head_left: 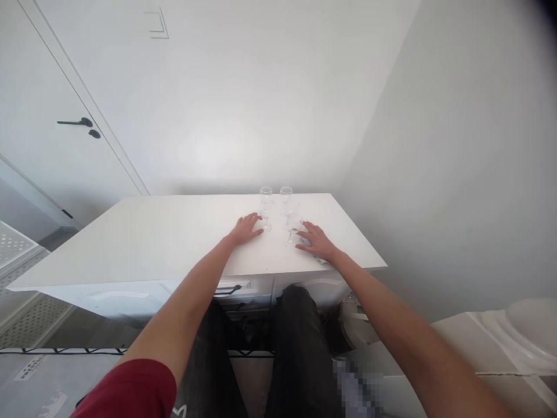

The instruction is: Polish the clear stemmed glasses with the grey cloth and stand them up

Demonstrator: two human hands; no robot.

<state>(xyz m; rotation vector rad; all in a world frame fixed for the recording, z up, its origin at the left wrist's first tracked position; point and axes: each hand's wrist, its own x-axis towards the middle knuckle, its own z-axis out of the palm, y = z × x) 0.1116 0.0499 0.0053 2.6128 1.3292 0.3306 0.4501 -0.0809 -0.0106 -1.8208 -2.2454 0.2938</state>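
Note:
Several clear stemmed glasses stand close together on a white countertop point(165, 238), near its right half. My left hand point(246, 228) lies flat on the counter, fingertips at the foot of the left front glass point(266, 213). My right hand point(316, 239) rests palm down just right of the front right glass point(293, 225), fingers spread and touching or almost touching its base. Two more glasses, one at the back left point(265, 193) and one at the back right point(286, 194), stand behind them. Neither hand grips anything.
The counter sits in a corner of white walls. A white door with a black handle point(78, 123) is at the left. Below the counter are appliance fronts and a drawer handle point(230, 288). A white toilet point(517, 334) is at the lower right. My dark trouser legs hang below.

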